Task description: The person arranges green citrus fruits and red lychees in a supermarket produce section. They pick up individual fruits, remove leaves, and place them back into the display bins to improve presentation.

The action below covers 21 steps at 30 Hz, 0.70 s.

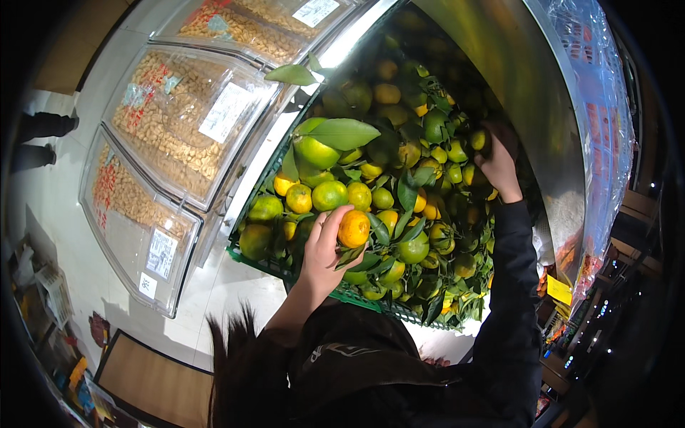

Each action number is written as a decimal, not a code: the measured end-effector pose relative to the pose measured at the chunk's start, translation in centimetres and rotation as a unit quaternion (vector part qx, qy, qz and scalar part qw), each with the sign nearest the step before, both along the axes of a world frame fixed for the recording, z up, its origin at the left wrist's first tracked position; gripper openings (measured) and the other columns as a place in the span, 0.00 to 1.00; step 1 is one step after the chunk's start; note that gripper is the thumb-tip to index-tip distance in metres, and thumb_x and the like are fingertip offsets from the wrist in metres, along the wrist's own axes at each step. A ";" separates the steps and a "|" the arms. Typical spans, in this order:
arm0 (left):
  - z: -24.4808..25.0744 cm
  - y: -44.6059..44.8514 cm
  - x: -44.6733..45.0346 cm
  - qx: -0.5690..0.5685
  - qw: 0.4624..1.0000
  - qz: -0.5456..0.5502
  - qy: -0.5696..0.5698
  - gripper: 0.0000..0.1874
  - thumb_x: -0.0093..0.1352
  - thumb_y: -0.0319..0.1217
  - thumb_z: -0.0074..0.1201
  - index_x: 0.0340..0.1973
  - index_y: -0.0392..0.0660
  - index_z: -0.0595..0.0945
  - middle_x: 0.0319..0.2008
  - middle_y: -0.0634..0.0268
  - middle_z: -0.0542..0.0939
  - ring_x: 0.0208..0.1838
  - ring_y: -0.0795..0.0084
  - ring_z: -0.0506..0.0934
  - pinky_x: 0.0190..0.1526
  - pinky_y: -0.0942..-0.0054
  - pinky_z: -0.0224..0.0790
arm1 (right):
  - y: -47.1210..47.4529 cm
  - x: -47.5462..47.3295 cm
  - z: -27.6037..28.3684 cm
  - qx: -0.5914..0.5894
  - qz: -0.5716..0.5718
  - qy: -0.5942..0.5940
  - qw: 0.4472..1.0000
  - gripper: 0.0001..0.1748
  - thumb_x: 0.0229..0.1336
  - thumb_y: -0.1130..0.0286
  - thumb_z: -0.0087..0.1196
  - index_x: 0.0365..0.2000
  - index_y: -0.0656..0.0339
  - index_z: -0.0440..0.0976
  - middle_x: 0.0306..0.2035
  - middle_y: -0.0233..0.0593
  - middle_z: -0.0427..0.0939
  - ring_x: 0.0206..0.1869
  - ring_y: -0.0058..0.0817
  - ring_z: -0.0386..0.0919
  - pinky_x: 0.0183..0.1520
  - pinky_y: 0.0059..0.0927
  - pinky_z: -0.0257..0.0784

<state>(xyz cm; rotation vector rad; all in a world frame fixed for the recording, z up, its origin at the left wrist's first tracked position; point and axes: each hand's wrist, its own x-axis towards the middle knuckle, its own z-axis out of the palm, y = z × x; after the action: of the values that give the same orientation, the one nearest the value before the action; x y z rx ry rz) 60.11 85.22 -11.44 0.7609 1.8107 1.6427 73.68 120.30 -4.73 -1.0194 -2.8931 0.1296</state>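
Observation:
My left hand [325, 255] is wrapped around an orange mandarin [354, 228] with a green leaf under it, held above the near side of the fruit pile. Deeper in, at the pile's right side, my right hand [499, 163] has its fingers around a small yellow-green citrus fruit [479, 140]. Below both hands lie loose green and yellow mandarins, many with stems and leaves; a large green one [316, 152] sits on the left. A green plastic crate [247, 260] holds the pile. Shadow hides much of the fruit at the back.
Clear lidded bins [176, 123] of nuts or similar snacks stand to the left. A curved metal panel [535, 96] borders the fruit on the right, with blue plastic-wrapped baskets [599, 123] beyond it. A person's legs [45, 128] show at far left, near a wooden-topped surface [155, 382].

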 end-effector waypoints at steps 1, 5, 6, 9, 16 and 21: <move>0.0 0.3 0.1 0.008 1.000 0.002 -0.009 0.33 0.56 0.21 0.67 0.57 0.43 0.75 0.43 0.56 0.74 0.44 0.58 0.77 0.47 0.69 0.72 | 0.2 -0.8 0.0 -0.024 0.051 0.054 0.997 0.34 0.44 0.77 0.63 0.56 0.61 0.70 0.54 0.52 0.73 0.58 0.52 0.72 0.61 0.42 0.69; 0.3 2.1 1.1 0.009 1.000 -0.027 -0.006 0.33 0.55 0.21 0.68 0.57 0.43 0.75 0.43 0.55 0.74 0.43 0.58 0.77 0.47 0.69 0.72 | 0.1 -8.9 -2.6 -0.165 0.181 0.144 0.959 0.28 0.53 0.74 0.63 0.57 0.58 0.71 0.60 0.50 0.70 0.64 0.46 0.69 0.65 0.39 0.65; 0.5 2.5 1.5 0.009 0.999 -0.037 -0.025 0.34 0.55 0.21 0.68 0.57 0.43 0.75 0.43 0.55 0.75 0.44 0.57 0.78 0.47 0.69 0.73 | 0.3 -12.1 -4.1 -0.105 0.231 0.107 0.961 0.27 0.54 0.69 0.63 0.56 0.56 0.73 0.59 0.50 0.71 0.63 0.46 0.70 0.64 0.41 0.66; 0.4 3.6 2.2 0.018 0.995 -0.085 -0.046 0.34 0.57 0.21 0.69 0.59 0.44 0.74 0.47 0.55 0.74 0.48 0.62 0.79 0.48 0.72 0.75 | 0.5 -17.8 -7.3 -0.009 0.258 -0.118 0.959 0.27 0.53 0.52 0.61 0.51 0.53 0.77 0.54 0.47 0.73 0.58 0.45 0.73 0.58 0.45 0.69; 0.7 2.7 3.3 -0.003 0.979 -0.167 -0.113 0.43 0.52 0.08 0.58 0.64 0.46 0.69 0.55 0.49 0.72 0.57 0.43 0.74 0.55 0.61 0.71 | 2.4 -15.5 -7.9 0.089 0.333 -0.239 0.908 0.16 0.57 0.53 0.57 0.40 0.49 0.81 0.43 0.38 0.77 0.54 0.41 0.74 0.51 0.43 0.72; 0.3 1.1 3.3 0.001 0.989 -0.146 -0.038 0.38 0.56 0.16 0.65 0.63 0.44 0.70 0.52 0.52 0.72 0.51 0.54 0.77 0.47 0.66 0.76 | 4.3 -8.8 -2.2 -0.021 0.091 -0.269 0.959 0.16 0.51 0.61 0.64 0.39 0.57 0.81 0.40 0.45 0.77 0.46 0.45 0.77 0.46 0.44 0.74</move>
<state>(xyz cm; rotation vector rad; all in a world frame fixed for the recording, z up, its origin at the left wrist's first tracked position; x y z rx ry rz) 63.44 86.29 -11.13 0.9039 1.5618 1.4607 64.85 124.63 -6.91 -0.9044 -3.4883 -0.0962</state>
